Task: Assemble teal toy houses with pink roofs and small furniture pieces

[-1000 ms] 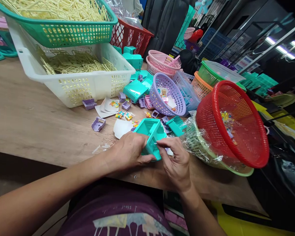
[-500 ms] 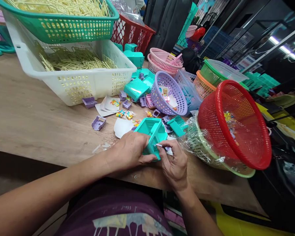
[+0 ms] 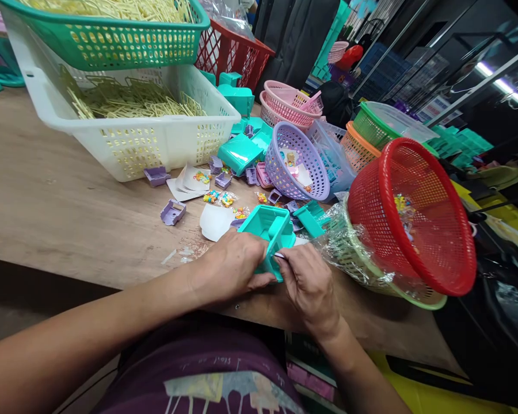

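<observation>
A turquoise plastic housing (image 3: 261, 224) is held near a wooden worktable's (image 3: 90, 213) front edge, its left side clasped by the left hand (image 3: 237, 259). At its right side, the right hand (image 3: 311, 282) pinches a small pale piece (image 3: 279, 255); purple plastic parts (image 3: 173, 212) lie beyond.

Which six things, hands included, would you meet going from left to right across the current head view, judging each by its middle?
White basket → lone purple piece → left hand → teal container → right hand → tilted red basket.
</observation>
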A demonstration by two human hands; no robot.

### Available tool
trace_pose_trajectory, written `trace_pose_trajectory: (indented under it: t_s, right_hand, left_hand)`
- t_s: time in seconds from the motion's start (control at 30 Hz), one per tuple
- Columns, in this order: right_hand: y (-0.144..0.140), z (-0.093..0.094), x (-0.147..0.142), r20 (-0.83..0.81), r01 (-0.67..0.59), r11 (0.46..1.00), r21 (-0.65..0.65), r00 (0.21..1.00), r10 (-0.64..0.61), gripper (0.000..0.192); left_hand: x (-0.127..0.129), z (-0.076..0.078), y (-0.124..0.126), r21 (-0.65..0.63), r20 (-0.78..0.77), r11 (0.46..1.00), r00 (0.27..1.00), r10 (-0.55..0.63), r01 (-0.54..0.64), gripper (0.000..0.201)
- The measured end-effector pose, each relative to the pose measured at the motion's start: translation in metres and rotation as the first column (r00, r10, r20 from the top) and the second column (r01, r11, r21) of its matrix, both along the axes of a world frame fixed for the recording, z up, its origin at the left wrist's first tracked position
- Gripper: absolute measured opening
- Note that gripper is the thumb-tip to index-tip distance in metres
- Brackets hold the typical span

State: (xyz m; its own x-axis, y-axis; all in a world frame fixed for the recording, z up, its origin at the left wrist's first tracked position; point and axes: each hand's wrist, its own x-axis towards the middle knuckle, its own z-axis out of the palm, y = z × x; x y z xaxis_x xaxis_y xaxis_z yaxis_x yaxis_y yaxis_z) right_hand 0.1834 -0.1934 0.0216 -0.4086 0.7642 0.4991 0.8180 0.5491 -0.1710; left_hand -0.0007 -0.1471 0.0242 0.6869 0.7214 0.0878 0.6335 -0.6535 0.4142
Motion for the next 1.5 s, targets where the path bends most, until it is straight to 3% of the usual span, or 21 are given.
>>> trace_pose_trajectory:
  t_s: [0.2, 0.33, 0.57, 0.7, 0.83, 0.93, 1.03, 1.1, 1.27, 1.5]
  right_hand:
    - [-0.003, -0.008, -0.01, 0.017, 0.041, 0.993, 0.11, 0.999, -0.043, 0.009]
    - [-0.001, -0.008, -0.015, -0.001, 0.053, 0.994, 0.1, 0.999, -0.053, 0.011]
    - [0.007, 0.003, -0.002, 0.197, -0.058, 0.995, 0.08, 0.98, 0.041, 0.015]
    - [0.007, 0.007, -0.002, 0.123, -0.011, 0.999, 0.03, 0.992, 0.007, 0.015]
    - [0.026, 0.017, 0.001, -0.093, -0.099, 0.993, -0.064, 0.991, 0.092, 0.016]
    - [0.059, 0.018, 0.001, -0.102, 0.068, 0.996, -0.056, 0.992, -0.073, 0.02]
    - [0.095, 0.008, -0.008, 0.267, 0.35, 0.933, -0.087, 0.91, -0.317, 0.022]
    - [0.114, -0.001, -0.018, 0.411, 0.447, 0.889, -0.101, 0.832, -0.372, 0.026]
    - [0.133, -0.015, -0.025, 0.429, 0.447, 0.887, -0.113, 0.827, -0.363, 0.026]
    - [0.104, 0.0, 0.007, 0.315, 0.367, 0.923, -0.116, 0.895, -0.316, 0.012]
  left_hand:
    - [-0.001, 0.008, 0.002, -0.046, -0.064, 0.999, 0.998, -0.013, 0.01, 0.034]
    - [-0.004, 0.009, 0.003, -0.082, -0.072, 0.997, 0.997, -0.008, 0.002, 0.035]
    - [0.0, 0.006, 0.007, -0.067, -0.054, 0.997, 0.998, -0.04, 0.036, 0.034]
    - [-0.003, 0.006, 0.008, -0.143, -0.033, 0.989, 0.999, 0.018, -0.023, 0.033]
    - [-0.015, 0.013, 0.006, -0.197, -0.005, 0.979, 0.999, 0.052, -0.052, 0.029]
    - [-0.021, 0.018, 0.003, -0.096, -0.104, 0.991, 0.991, 0.085, -0.095, 0.026]
    - [-0.017, 0.021, -0.001, 0.014, -0.218, 0.994, 0.97, 0.11, -0.11, 0.024]
    - [-0.011, 0.021, -0.003, 0.029, -0.25, 0.994, 0.962, 0.109, -0.105, 0.024]
    - [0.002, 0.018, -0.006, 0.116, -0.275, 0.987, 0.952, 0.136, -0.107, 0.032]
    - [0.009, 0.018, 0.006, 0.177, -0.24, 0.98, 0.961, 0.137, -0.095, 0.029]
